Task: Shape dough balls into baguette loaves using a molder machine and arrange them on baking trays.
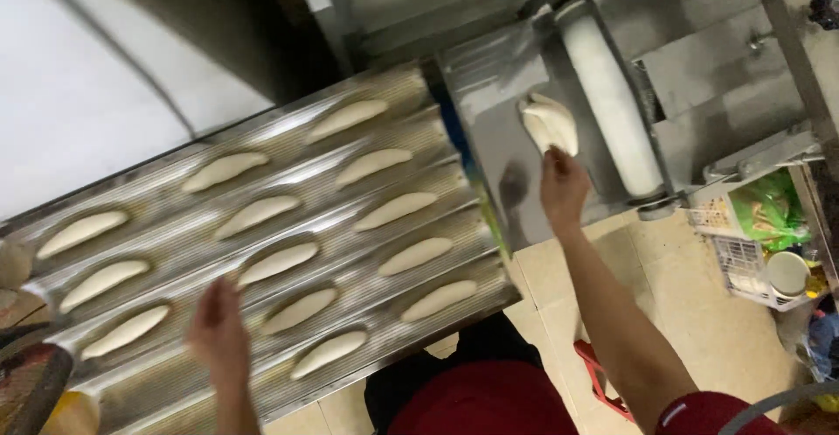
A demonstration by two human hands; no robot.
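Head view: a corrugated baking tray (175, 225) is filled with rows of shaped loaves. A dough piece (551, 125) on the roller machine's metal chute (489, 138) is pinched by right-hand fingers (552, 160); the left hand (218, 334) is held released over the tray.

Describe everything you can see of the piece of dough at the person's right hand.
The piece of dough is pale cream, soft-looking and folded into an uneven, elongated lump, not yet smooth like the loaves on the tray. It lies on the slanted metal plate of the machine, just beside the white roller. The right hand reaches it from below; its fingertips touch the lower end. The picture is slightly blurred, so finer surface detail cannot be told.
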